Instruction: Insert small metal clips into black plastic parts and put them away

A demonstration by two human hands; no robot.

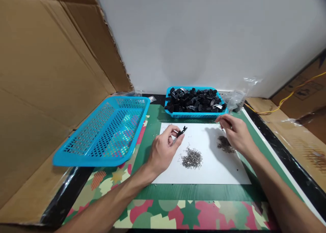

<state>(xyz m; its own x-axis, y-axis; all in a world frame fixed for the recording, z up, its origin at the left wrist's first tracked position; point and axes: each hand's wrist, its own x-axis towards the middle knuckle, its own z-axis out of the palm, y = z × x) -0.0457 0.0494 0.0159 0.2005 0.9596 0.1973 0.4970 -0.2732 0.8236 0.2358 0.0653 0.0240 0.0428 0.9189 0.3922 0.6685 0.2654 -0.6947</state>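
Observation:
Between the thumb and fingers of my left hand [161, 151] is a small black plastic part [182, 131], with a narrow notched end pointing up and right. It is held above a white sheet of paper [175, 175]. My right hand [235, 132] is raised over the sheet's right side, thumb and fingertips pinched together; whatever is in the pinch is too small to name. Below and between the hands lies a heap of tiny bent metal wire pieces [192, 158]. A darker heap of fine small pieces [224, 144] sits under my right hand, partly hidden by it.
A blue basket [196, 115] full of black plastic parts stands behind the paper. Another blue perforated basket [89, 161] is at the left, beside a cardboard wall [46, 63]. Clear plastic bags [235, 99] lie at the back right, near a yellow cable [282, 105].

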